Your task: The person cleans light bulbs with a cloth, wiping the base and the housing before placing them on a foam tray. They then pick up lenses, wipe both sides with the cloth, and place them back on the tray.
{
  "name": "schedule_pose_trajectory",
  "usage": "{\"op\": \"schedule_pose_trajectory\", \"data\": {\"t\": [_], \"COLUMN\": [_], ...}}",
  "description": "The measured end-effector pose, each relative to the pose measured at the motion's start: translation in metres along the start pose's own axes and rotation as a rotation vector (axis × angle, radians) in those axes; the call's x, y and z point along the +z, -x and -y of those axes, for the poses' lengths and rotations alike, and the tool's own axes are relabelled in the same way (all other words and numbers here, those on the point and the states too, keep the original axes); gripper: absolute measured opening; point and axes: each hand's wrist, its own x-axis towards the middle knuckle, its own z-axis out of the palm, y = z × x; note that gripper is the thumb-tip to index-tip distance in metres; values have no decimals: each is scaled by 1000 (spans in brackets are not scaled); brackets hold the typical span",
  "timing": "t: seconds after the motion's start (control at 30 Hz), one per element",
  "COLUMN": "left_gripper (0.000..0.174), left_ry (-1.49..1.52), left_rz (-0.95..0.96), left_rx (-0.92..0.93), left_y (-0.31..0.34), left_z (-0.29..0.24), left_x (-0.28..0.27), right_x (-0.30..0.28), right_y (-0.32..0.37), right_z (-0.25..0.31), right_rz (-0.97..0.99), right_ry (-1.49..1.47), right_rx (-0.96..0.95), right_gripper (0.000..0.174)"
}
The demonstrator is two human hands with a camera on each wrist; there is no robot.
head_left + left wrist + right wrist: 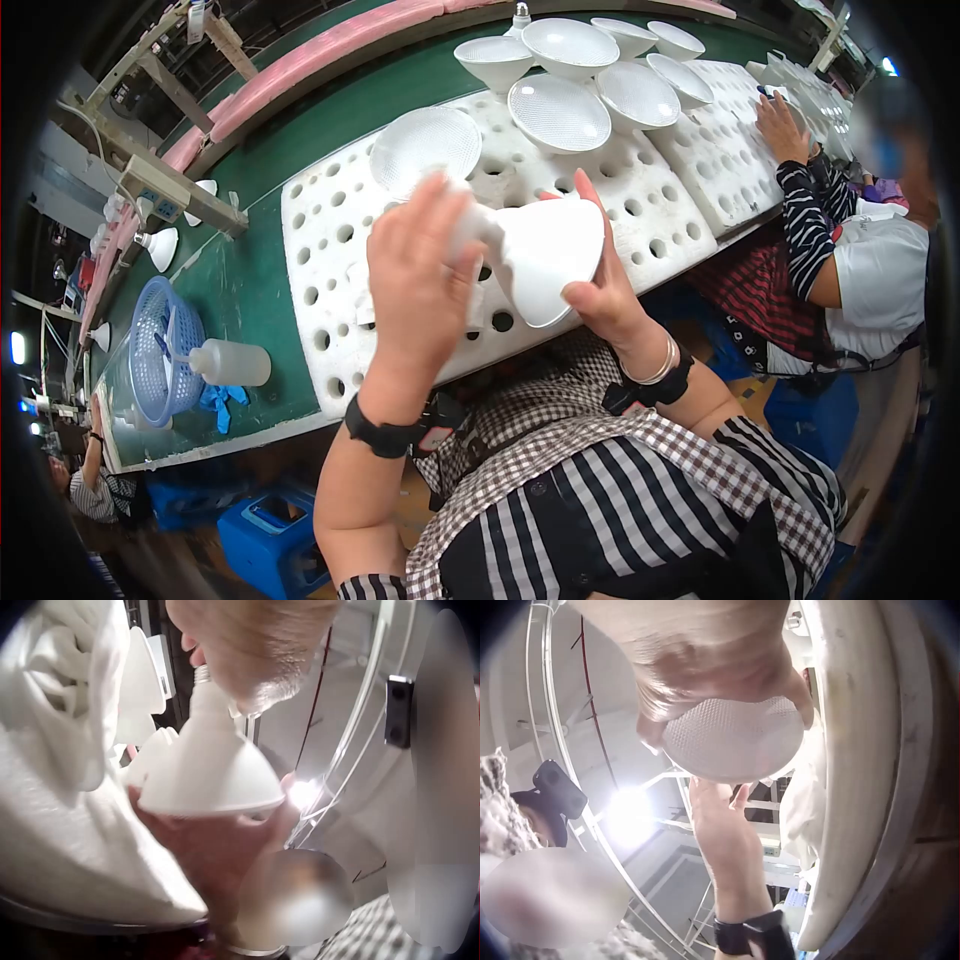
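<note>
A white reflector bulb (555, 255) is held on its side above the foam board. My right hand (615, 300) grips the wide end, thumb on the near side and fingers behind; in the right wrist view that hand spans the dimpled lens (735, 739). My left hand (420, 270), blurred, is at the narrow neck with its fingers around the screw end. In the left wrist view the screw thread (202, 673) shows just below the fingers of my left hand (255, 645). A crumpled white cloth (71, 712) lies close beside the left hand.
The white foam board (320, 270) has rows of holes. A loose bulb (425, 150) lies behind my hands, and several more bulbs (560, 115) stand at the back. To the left are a blue basket (150, 350) and a plastic bottle (235, 362). Another person (870, 260) works at right.
</note>
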Motion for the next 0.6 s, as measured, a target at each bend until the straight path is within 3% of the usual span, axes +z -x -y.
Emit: {"op": "schedule_pose_trajectory", "data": {"t": [0.03, 0.1, 0.2, 0.23, 0.3, 0.33, 0.37, 0.4, 0.43, 0.53, 0.6], "left_gripper": [36, 33, 26, 29, 34, 34, 36, 38, 40, 40, 36], "left_ry": [-402, -370, -192, 443, 841, 843, 772, 700, 821, 783, 754], "left_rz": [59, 94, 38, -57, -121, -112, -18, 70, 21, 58, 13], "left_rx": [299, 274, 67, -361, -562, -562, -480, -400, -376, -482, -518], "left_y": [0, 1, -2, -6, 2, 3, 3, 3, 1, 0, -3], "left_z": [-8, -1, 35, 41, 35, 27, 18, 7, -8, 2, -2], "left_x": [0, -3, -8, -16, -22, -23, -22, -19, -11, -12, -8], "right_x": [1, 3, -10, -7, -3, -7, -5, -2, -1, -3, -3], "right_y": [0, 0, 5, 2, 3, -4, -5, -5, -6, -4, -3], "right_z": [4, 14, 2, 7, 19, 14, 18, 25, 28, 22, 20], "right_rz": [-1, -27, 45, 51, 84, 127, 123, 163, 205, 287, 213], "right_ry": [4, -85, -8, -10, -398, -429, -430, -527, -621, -867, -721], "right_rx": [0, 76, 88, 81, 268, 287, 283, 421, 561, 639, 569], "right_gripper": [127, 122, 112, 112, 103, 91, 91, 92, 95, 97, 99]}}
